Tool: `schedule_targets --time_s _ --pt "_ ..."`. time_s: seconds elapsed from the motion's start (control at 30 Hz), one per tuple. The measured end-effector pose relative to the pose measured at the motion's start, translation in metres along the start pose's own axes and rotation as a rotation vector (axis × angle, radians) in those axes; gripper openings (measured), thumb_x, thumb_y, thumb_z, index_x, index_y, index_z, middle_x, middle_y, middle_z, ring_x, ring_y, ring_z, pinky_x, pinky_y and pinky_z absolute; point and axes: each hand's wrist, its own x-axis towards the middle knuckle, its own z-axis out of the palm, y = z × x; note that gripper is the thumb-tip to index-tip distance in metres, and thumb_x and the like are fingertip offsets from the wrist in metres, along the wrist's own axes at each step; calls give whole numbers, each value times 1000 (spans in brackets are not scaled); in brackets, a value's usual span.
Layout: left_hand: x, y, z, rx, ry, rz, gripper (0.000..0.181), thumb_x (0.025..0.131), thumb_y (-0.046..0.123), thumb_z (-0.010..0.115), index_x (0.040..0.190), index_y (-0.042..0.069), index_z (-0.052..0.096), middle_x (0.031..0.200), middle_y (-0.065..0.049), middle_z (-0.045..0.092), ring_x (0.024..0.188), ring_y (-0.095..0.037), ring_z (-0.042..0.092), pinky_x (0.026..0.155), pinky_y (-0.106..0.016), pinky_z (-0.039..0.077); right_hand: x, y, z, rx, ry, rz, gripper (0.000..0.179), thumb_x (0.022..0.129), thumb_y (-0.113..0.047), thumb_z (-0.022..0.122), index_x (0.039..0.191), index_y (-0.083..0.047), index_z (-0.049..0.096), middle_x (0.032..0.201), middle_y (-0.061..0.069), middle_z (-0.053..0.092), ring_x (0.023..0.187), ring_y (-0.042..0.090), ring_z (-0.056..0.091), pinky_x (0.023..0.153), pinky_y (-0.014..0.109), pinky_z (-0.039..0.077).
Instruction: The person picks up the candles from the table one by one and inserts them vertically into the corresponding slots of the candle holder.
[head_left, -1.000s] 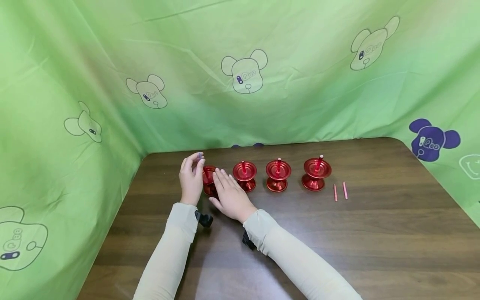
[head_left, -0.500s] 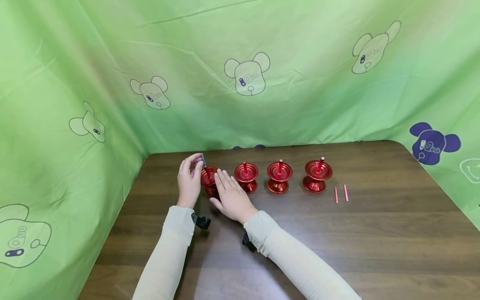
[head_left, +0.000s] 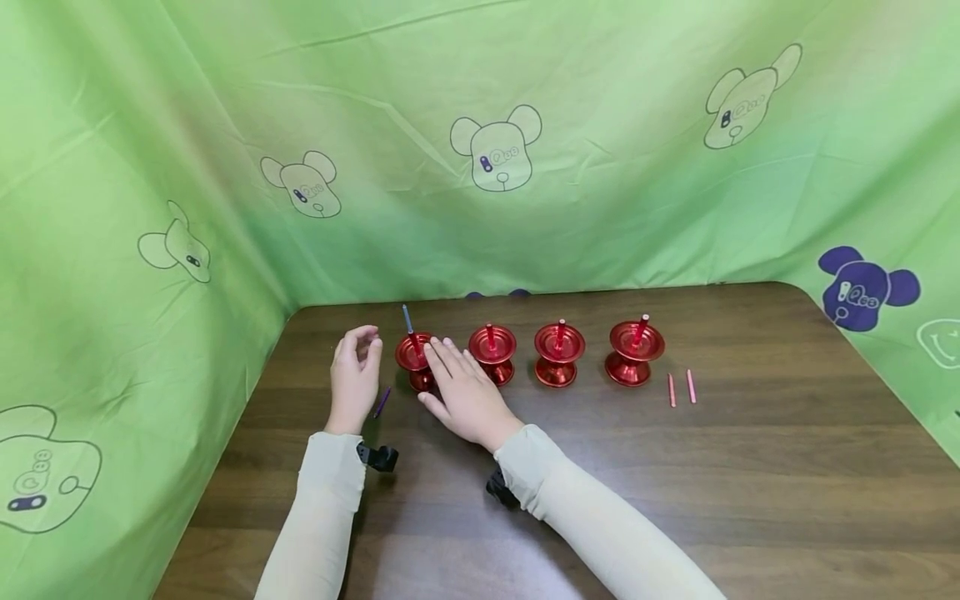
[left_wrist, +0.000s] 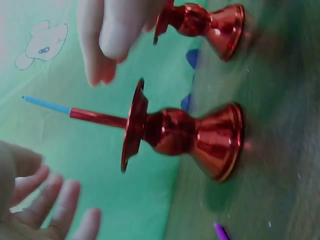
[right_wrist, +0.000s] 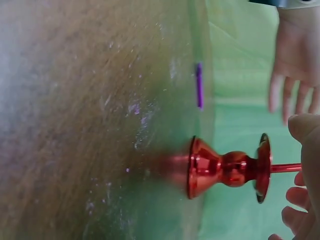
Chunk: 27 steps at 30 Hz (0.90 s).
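Observation:
A thin blue candle (head_left: 407,318) stands, slightly tilted, in the tube of the leftmost red metal candle holder (head_left: 411,357). My left hand (head_left: 355,379) is to the left of that holder, fingers loosely bent and holding nothing; the left wrist view shows it apart from the candle. Extended fingers of my right hand (head_left: 468,396) lie at the right side of the same holder's dish; whether they touch it I cannot tell. A purple candle (head_left: 382,402) lies on the table between the hands, also visible in the right wrist view.
To the right stand three more red holders, the second (head_left: 492,346), the third (head_left: 558,346) and the rightmost (head_left: 635,346), their tubes holding no tall candle. Two pink candles (head_left: 692,387) lie beyond them on the wooden table (head_left: 750,467). Green printed cloth (head_left: 600,167) hangs behind.
My left hand has let go of the blue candle and drawn back left and toward me, leaving it upright in the holder. The purple candle is now uncovered. My right hand has barely moved.

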Motion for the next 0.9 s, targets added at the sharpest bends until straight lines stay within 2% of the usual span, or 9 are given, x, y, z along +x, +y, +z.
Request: schedule_targets --time_s 0.2,0.43,0.63,0.9 --pt "-7 -10 -5 149 -128 -37 27 101 6 59 125 -8 59 118 -26 61 106 -40 65 95 -50 53 -13 -2 -11 -40 42 -21 70 105 -44 52 160 -7 29 165 10 30 153 29 23 124 49 18" --pt "-12 -21 -8 355 -323 -116 31 99 9 60 126 -8 59 121 -28 59 107 -39 66 97 -50 51 -30 0 -23 -82 89 -41 70 104 -45 53 159 -7 32 163 10 33 153 28 25 124 49 17" --pt "-13 -25 -10 480 -374 -89 26 95 8 65 115 -10 65 104 -26 65 98 -39 62 92 -51 50 -42 4 -28 -83 127 -44 70 103 -43 56 157 -4 35 162 12 36 152 29 27 122 51 22" --pt "-9 -28 -9 552 -452 -99 30 93 9 69 116 -11 64 110 -25 66 106 -41 59 96 -52 49 -54 10 -34 -60 114 12 71 103 -43 56 156 -1 35 163 14 33 152 31 26 121 53 23"
